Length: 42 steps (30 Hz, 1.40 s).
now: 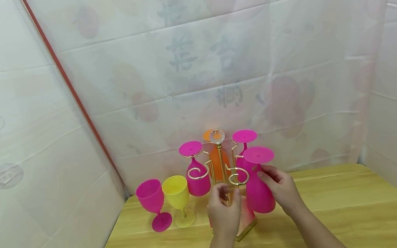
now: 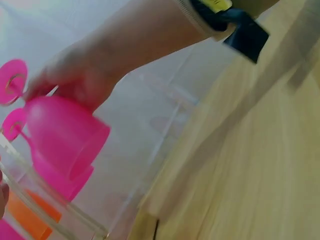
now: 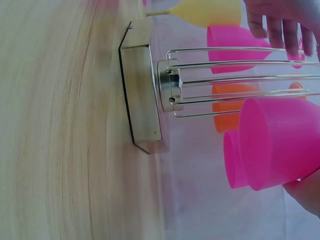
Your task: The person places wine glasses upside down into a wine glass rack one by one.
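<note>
My right hand (image 1: 284, 191) pinches a pink plastic goblet (image 1: 260, 193) by its stem. The goblet hangs upside down, foot on top, just right of an empty front loop (image 1: 247, 176) on a gold goblet rack (image 1: 247, 232). In front of the rack, my left hand (image 1: 225, 216) has its thumb and fingers apart and loosely bent, close to the rods (image 3: 215, 65), with nothing held. Other upside-down goblets hang on the rack: a pink one (image 1: 198, 179) at left, an orange one (image 1: 220, 162) behind, and another pink one (image 1: 244, 136) at back right, partly hidden.
Left of the rack, a pink goblet (image 1: 150, 196) and a yellow goblet (image 1: 176, 193) stand upright on the wooden table (image 1: 328, 215). A clear crystal knob (image 1: 217, 136) tops the rack. Pale printed curtains (image 1: 193, 79) surround the table's back and sides.
</note>
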### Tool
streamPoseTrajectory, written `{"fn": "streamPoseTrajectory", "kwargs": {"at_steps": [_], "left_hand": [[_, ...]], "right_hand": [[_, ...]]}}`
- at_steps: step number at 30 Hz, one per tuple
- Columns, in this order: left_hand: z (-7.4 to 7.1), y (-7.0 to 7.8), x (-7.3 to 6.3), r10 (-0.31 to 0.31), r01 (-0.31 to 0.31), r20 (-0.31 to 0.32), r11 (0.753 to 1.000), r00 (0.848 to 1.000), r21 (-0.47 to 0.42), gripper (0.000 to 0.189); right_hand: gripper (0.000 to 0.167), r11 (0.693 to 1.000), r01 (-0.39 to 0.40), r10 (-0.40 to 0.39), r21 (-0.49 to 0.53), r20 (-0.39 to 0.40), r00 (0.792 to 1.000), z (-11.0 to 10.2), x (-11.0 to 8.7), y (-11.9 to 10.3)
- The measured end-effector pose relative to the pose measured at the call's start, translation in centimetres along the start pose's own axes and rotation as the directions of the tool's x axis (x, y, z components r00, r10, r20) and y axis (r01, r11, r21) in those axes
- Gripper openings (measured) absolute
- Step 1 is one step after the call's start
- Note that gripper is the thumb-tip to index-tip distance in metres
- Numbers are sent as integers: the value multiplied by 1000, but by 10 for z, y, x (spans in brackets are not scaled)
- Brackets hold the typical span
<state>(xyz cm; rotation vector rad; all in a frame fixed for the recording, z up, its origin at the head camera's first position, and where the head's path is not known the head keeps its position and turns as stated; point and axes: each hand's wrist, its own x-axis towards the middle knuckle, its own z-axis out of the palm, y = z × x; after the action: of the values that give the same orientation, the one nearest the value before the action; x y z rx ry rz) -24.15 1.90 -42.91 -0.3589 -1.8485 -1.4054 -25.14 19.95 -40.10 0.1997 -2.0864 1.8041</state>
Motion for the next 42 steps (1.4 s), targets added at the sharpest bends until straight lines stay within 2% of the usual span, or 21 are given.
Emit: {"fn": "streamPoseTrajectory", "kwargs": {"at_steps": [3, 5, 7, 11, 16, 23, 27, 35, 37, 42], "left_hand": [[-7, -8, 6, -14, 14, -47, 1000, 999, -1, 35], [-10, -14, 9, -34, 34, -50, 999, 998, -8, 42], [-12, -20, 11, -60, 59, -27, 998, 998, -16, 51], [-15, -29, 12, -131, 134, 90, 991, 987, -25, 67], [-17, -41, 10, -205, 214, 233, 977, 951, -11, 80], [-19, -57, 8, -279, 310, 345, 950, 896, -37, 87], [-21, -66, 8, -292, 343, 407, 937, 866, -58, 89], [-24, -81, 5, -300, 401, 534, 913, 790, -80, 96], [-24, -83, 5, -303, 403, 546, 913, 781, -70, 97], [-25, -84, 5, -302, 392, 552, 918, 777, -49, 95]], "right_hand": [[42, 1000, -2, 2, -5, 4, 1000, -1, 1, 1], [42, 1000, -3, 3, -7, 6, 1000, -1, 1, 2], [42, 1000, -2, 2, -6, 9, 1000, -1, 1, 3], [43, 1000, -3, 3, -2, 10, 1000, -1, 1, 3], [43, 1000, -4, 4, -2, 11, 1000, -1, 2, 3], [42, 1000, -6, 6, -3, 8, 1000, -1, 1, 3], [43, 1000, -9, 9, -5, 7, 1000, -1, 1, 3], [44, 1000, -20, 20, -9, 5, 1000, -1, 1, 3], [44, 1000, -20, 20, -10, 4, 1000, -1, 1, 3], [43, 1000, -14, 14, -6, 6, 1000, -1, 1, 4]]}}
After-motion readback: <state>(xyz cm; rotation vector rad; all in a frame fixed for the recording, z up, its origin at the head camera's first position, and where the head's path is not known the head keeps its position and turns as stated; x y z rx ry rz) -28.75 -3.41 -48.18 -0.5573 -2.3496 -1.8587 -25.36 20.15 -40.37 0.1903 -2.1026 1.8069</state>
